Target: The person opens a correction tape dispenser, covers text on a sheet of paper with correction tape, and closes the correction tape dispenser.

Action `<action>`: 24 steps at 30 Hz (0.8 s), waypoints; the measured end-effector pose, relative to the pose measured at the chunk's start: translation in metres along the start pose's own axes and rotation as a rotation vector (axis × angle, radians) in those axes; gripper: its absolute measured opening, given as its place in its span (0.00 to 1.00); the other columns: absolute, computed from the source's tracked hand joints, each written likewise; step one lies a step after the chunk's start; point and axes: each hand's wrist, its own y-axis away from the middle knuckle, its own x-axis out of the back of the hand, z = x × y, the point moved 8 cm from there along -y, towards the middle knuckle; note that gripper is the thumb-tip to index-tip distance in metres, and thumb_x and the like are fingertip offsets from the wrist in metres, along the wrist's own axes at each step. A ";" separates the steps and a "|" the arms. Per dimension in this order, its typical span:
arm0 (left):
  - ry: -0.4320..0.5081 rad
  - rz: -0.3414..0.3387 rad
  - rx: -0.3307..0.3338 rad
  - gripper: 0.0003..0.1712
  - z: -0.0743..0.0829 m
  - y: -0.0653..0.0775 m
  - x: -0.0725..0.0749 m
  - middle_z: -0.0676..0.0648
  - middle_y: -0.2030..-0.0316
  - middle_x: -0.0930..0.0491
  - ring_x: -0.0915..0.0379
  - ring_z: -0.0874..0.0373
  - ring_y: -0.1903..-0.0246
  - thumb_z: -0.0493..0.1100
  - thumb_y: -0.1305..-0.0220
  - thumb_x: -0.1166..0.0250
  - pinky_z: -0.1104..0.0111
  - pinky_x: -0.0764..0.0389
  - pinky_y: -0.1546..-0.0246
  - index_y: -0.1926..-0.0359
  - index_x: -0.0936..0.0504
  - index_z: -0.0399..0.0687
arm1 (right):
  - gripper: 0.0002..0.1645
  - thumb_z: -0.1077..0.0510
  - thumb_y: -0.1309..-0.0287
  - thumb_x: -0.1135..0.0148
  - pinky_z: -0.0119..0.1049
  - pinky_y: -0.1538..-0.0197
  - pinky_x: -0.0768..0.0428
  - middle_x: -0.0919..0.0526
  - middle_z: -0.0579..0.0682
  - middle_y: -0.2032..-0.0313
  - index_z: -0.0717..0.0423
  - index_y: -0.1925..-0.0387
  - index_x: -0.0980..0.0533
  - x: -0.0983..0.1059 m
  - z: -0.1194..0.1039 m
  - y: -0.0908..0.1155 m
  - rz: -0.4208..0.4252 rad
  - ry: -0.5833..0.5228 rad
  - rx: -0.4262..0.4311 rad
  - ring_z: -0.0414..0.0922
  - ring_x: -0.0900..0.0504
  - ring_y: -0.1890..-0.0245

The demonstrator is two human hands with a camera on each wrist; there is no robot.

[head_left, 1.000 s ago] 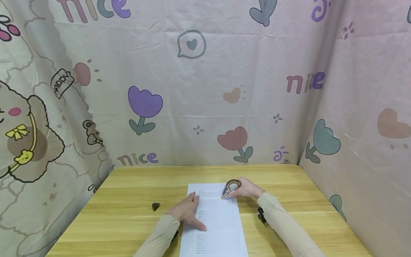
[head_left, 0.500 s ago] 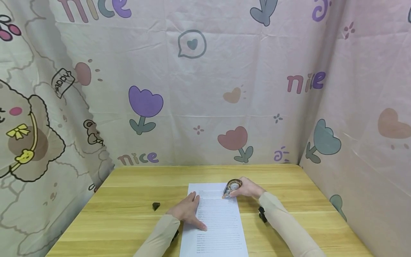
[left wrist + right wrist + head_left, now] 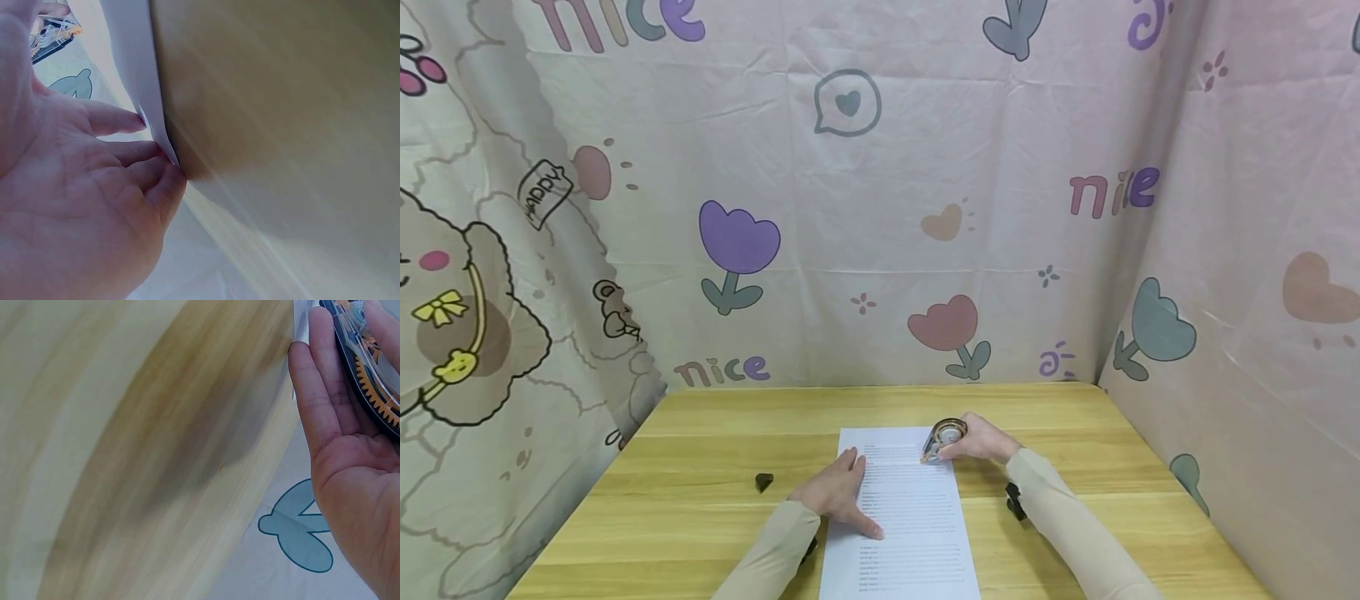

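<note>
A printed sheet of paper (image 3: 917, 517) lies lengthwise on the wooden table. My left hand (image 3: 838, 492) rests on its left side with fingers spread, thumb over the text; in the left wrist view the fingertips (image 3: 165, 181) press at the paper's edge. My right hand (image 3: 981, 437) holds a correction tape (image 3: 945, 437), a clear and black body with orange gears inside, seen close in the right wrist view. The tape's orange tip meets a line of print near the sheet's upper right edge.
A small black cap (image 3: 763, 482) lies on the table (image 3: 685, 517) left of the paper. Patterned cloth (image 3: 865, 200) hangs behind and at both sides of the table.
My right hand and the correction tape have slid slightly to the right along the line of print. The left hand and the paper have stayed in place.
</note>
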 end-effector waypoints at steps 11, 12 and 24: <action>0.002 0.009 -0.005 0.76 0.000 0.000 0.000 0.30 0.26 0.51 0.52 0.38 0.26 0.74 0.65 0.25 0.49 0.41 0.28 0.27 0.46 0.31 | 0.13 0.58 0.57 0.22 0.30 0.74 0.28 0.18 0.46 0.76 0.58 0.72 0.20 0.001 -0.001 0.002 -0.008 0.005 0.010 0.39 0.30 0.77; 0.003 0.011 -0.005 0.76 0.000 0.000 0.000 0.30 0.26 0.50 0.52 0.38 0.26 0.74 0.65 0.24 0.49 0.41 0.28 0.27 0.46 0.31 | 0.13 0.58 0.57 0.22 0.30 0.74 0.28 0.18 0.46 0.76 0.58 0.72 0.20 0.001 -0.001 0.002 -0.008 0.006 0.010 0.39 0.30 0.77; 0.021 0.018 -0.002 0.76 0.000 0.001 0.001 0.29 0.26 0.51 0.53 0.38 0.26 0.73 0.66 0.23 0.49 0.43 0.27 0.27 0.46 0.30 | 0.15 0.59 0.56 0.22 0.35 0.70 0.24 0.17 0.49 0.75 0.60 0.70 0.21 0.003 -0.001 0.005 0.010 -0.005 0.009 0.40 0.26 0.75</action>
